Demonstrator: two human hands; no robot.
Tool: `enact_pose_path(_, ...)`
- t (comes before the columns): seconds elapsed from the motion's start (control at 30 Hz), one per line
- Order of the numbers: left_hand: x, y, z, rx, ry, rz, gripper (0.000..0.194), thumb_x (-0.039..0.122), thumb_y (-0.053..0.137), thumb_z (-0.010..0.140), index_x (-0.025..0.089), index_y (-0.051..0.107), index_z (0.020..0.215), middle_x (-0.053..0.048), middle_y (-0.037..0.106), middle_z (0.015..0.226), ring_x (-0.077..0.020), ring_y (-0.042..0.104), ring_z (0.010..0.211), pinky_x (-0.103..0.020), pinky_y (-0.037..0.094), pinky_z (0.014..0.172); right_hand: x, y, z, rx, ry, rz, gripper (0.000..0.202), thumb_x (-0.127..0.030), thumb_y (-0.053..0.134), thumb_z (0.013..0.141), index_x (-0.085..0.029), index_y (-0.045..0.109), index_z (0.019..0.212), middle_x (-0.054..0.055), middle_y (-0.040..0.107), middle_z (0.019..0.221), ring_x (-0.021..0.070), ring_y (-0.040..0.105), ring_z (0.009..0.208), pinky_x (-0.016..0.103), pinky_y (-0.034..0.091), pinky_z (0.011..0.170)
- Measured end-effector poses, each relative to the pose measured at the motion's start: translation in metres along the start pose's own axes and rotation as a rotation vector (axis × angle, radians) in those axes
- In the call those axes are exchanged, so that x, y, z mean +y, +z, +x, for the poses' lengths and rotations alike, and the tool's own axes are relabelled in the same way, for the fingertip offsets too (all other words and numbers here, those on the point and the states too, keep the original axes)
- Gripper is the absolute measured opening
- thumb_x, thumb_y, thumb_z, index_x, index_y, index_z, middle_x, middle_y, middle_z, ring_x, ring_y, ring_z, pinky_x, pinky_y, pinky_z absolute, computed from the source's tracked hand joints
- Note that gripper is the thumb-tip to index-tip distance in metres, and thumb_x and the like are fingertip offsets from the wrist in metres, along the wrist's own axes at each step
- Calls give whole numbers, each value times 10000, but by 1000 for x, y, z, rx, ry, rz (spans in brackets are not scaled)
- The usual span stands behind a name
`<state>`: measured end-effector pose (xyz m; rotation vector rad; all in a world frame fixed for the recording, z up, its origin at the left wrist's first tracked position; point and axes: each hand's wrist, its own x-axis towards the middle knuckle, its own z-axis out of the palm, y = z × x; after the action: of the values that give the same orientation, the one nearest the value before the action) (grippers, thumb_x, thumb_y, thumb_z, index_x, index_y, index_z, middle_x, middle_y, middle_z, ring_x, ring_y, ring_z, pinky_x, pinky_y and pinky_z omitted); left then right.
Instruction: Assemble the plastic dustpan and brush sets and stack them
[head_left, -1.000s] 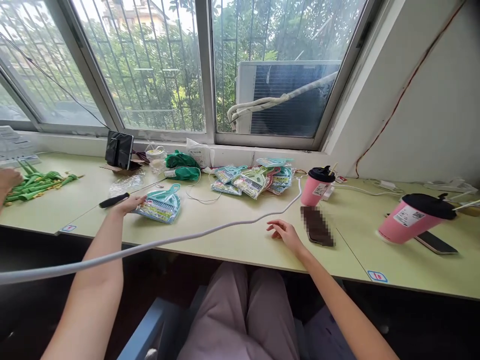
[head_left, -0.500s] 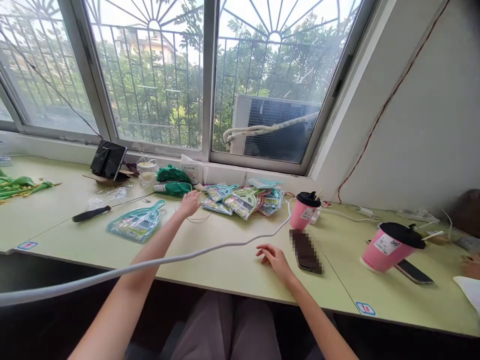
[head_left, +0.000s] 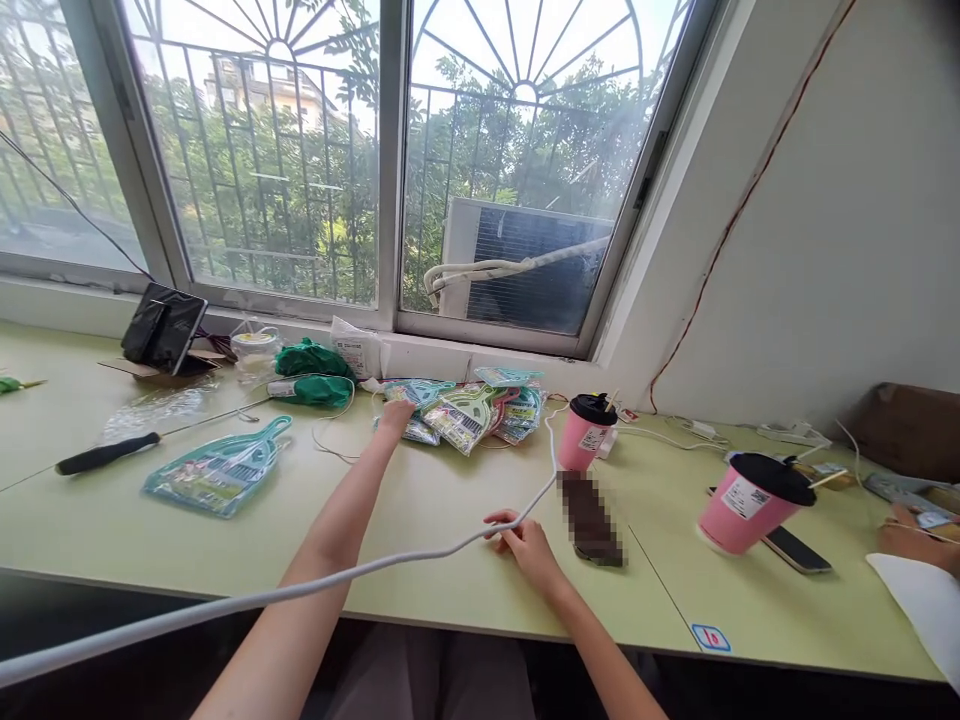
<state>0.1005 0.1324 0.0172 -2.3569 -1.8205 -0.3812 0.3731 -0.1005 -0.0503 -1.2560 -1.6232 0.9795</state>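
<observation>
My left hand (head_left: 395,416) reaches to the left end of a pile of mini dustpan-and-brush sets in clear plastic. It lies over a blue set (head_left: 421,432) there; its fingertips are hidden, so I cannot tell whether they grip it. Beside that, a green set (head_left: 463,415) lies on top of others. My right hand (head_left: 527,550) rests on the table, fingers loosely extended and nothing in them, under a white cable (head_left: 442,552) that crosses the view. Another blue-green dustpan set (head_left: 217,470) lies alone to the left.
A long black-handled screwdriver (head_left: 109,453) and green gloves (head_left: 319,390) lie at left, near a propped tablet (head_left: 165,328). Right of my hands stand two pink cups (head_left: 582,440) and phones (head_left: 596,525). Another person's hand (head_left: 915,540) shows at the right edge of the table (head_left: 420,500).
My left hand has moved right, from beside the green gloves to the nearest dustpan sets. The view has turned slightly right. My right hand stays on the table.
</observation>
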Motion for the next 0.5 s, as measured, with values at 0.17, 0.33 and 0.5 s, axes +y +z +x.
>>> enact_pose_path(0.17, -18, -34, -16, 114, -65, 85, 275, 93, 458, 842, 42, 698, 967, -270, 660, 987, -380, 621, 1020, -460, 501, 804, 2, 2, 0, -14, -8, 6, 325, -465, 538, 835, -208, 715, 924, 55, 738, 793, 155, 616, 588, 305, 489, 642)
enact_pose_path(0.33, 2, -74, -52, 299, 35, 113, 364, 90, 316, 905, 75, 657, 1034, -235, 618, 1023, -338, 587, 987, -420, 475, 743, 2, 10, 14, -19, 75, 220, 441, -602, 620, 743, -208, 696, 924, 72, 737, 838, 173, 649, 636, 317, 520, 637)
enact_pose_path(0.5, 76, -61, -115, 328, 227, -39, 415, 128, 271, 941, 151, 632, 1145, -204, 617, 1028, -323, 578, 1002, -430, 434, 767, -25, 26, 53, -127, 199, 649, 585, -731, 488, 791, -264, 608, 1122, 99, 707, 1122, 257, 681, 998, 389, 572, 689)
